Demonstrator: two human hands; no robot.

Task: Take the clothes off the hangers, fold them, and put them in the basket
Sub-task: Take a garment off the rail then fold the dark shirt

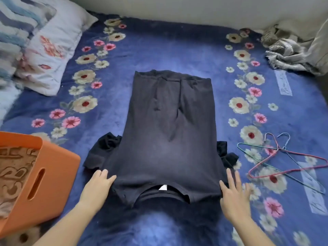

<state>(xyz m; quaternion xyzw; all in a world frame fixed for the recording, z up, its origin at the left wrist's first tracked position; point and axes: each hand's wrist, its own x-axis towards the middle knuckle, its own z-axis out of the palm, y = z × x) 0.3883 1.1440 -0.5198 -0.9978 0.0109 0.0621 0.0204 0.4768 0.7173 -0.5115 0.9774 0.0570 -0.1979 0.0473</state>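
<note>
Currently, the black T-shirt [170, 139] lies flat on the blue floral blanket [159, 47], collar nearest the person, with the left hand [99, 183] and right hand [234, 194] resting on its two shoulder corners, fingers nearly straight and clasping nothing visibly. Risk: both sleeves sit bunched and loose at the sides, so raising the shoulders for a fold is likely to let them spill out and skew it. Count: one T-shirt, one orange basket [58, 167] just left of it, three crossed wire hangers [284, 157] to the right, one crumpled grey fabric pile [287, 52] far right.
</note>
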